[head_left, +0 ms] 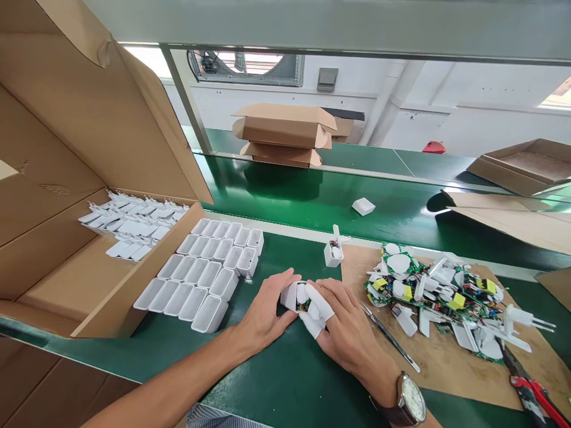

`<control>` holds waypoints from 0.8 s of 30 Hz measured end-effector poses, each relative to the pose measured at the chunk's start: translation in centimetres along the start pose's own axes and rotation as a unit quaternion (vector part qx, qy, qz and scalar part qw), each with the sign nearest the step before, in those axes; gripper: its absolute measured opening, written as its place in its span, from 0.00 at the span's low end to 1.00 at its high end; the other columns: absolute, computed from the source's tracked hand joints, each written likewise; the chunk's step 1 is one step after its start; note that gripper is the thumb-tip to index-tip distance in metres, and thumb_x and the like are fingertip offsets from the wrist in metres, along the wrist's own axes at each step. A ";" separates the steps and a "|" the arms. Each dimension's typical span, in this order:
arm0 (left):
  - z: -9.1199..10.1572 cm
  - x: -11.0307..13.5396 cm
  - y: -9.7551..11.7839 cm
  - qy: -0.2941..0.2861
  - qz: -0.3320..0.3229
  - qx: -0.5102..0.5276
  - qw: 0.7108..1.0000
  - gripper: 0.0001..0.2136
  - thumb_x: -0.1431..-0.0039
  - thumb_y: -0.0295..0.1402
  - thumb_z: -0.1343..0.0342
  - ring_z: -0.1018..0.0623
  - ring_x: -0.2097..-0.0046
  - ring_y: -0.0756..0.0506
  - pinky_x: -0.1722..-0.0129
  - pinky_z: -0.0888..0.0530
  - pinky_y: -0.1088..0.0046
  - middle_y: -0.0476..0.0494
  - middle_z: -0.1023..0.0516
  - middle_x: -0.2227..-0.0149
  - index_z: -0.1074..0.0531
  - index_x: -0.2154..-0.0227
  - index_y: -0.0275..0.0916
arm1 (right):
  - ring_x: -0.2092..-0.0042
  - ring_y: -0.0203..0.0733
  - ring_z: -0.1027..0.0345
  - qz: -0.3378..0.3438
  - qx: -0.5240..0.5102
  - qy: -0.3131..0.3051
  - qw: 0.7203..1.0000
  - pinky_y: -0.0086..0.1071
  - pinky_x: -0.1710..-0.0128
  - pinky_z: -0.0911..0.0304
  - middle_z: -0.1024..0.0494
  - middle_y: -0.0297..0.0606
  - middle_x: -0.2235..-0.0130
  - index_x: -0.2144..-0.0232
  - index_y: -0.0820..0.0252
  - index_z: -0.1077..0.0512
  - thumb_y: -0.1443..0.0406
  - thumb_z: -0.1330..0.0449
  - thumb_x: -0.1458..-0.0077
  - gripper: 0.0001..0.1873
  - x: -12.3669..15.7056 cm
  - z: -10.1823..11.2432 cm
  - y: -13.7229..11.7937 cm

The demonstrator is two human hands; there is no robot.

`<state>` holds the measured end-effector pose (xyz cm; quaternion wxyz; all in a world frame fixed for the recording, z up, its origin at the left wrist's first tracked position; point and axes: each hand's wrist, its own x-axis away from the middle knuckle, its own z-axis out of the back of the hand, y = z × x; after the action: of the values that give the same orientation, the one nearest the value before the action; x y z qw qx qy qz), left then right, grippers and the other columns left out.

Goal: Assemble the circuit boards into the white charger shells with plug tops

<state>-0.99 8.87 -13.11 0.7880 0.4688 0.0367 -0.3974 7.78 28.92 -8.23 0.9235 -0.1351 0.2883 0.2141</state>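
Left grip: fingers and thumb closed around white plastic housing, hollow, box-shaped, circuit components exposed at opening. Right grip: curled onto housing's opposite side, white finger covers worn. Housing location: between hands, over smooth green surface. Left: rows of rectangular, round-cornered plastic shells. Right: slender metal tweezers, brown cardboard sheet, heaped circuit boards.

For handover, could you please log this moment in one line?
left hand, right hand: both holding boxy white plastic casing; green circuit boards: right
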 end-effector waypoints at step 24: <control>1.6 -0.2 1.3 -0.003 0.158 0.316 0.936 0.43 0.44 0.38 0.30 0.25 0.37 0.36 0.35 0.31 0.49 0.32 0.27 0.36 0.47 0.30 0.47 | 0.54 0.45 0.22 -0.066 -0.162 0.010 0.984 0.38 0.55 0.20 0.24 0.46 0.49 0.44 0.52 0.29 0.75 0.45 0.37 0.22 0.3 -1.3 -0.3</control>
<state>-0.78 8.15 -11.21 0.6523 0.6919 -0.1676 -0.2601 7.50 28.27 -9.37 0.8983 -0.3042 0.2498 0.1952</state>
